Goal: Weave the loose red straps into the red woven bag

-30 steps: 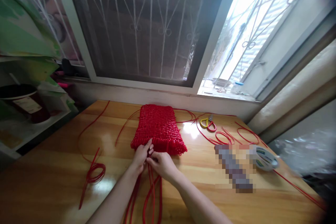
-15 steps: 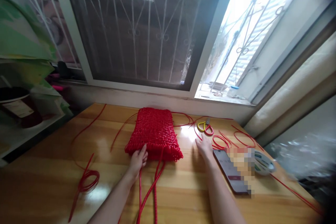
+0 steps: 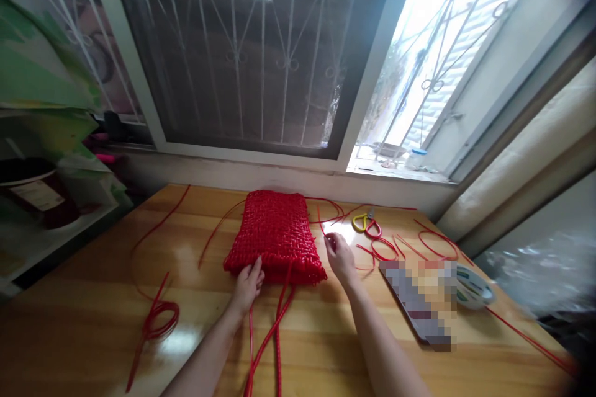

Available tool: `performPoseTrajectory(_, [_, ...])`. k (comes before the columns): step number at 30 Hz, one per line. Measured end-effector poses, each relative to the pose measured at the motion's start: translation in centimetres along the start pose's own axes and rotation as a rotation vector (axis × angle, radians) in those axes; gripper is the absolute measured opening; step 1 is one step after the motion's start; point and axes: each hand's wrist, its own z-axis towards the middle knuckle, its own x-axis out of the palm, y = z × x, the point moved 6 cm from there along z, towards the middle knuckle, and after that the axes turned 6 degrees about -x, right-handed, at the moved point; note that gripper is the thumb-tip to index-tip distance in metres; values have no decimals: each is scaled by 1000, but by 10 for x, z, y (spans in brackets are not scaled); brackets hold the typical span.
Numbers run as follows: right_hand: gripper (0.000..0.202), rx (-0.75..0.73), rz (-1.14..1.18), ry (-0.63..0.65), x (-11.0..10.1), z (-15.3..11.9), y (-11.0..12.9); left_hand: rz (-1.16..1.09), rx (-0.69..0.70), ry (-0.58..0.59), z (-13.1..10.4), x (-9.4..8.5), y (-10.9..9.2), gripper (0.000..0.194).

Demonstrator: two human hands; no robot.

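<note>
A red woven bag piece (image 3: 274,234) lies flat on the wooden table (image 3: 326,329), near the window. My left hand (image 3: 248,283) rests on its near left edge, fingers on the weave. My right hand (image 3: 339,257) is just right of the piece and pinches a thin red cord (image 3: 321,223) that runs up toward the far edge. Several red cords (image 3: 272,335) trail from the piece's near edge toward me, between my forearms.
Scissors with yellow and red handles (image 3: 365,224) lie beyond my right hand among loose red cord loops (image 3: 433,245). A phone (image 3: 414,298) and a tape roll (image 3: 472,288) sit at the right. A red cord coil (image 3: 158,316) lies at the left, beside shelves (image 3: 41,211).
My right hand left the cords at the piece's near edge, reached right toward the scissors, then came back left holding a thin cord. The left hand stayed on the piece.
</note>
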Motion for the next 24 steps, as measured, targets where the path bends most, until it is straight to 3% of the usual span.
performPoseTrajectory(5, [22, -367, 172, -145, -13, -24, 70, 9, -22, 16, -1, 0, 0, 49])
performPoseTrajectory(9, [21, -564, 150, -48, 5, -48, 106, 42, -11, -2, -1, -1, -1, 49])
performPoseTrajectory(16, [22, -599, 157, -143, 17, -52, 100, 126, 7, -24, 1, -1, 4, 54])
performPoseTrajectory(24, [18, -607, 203, -131, 19, -51, 97, 151, 32, 9, 1, 0, 3, 54])
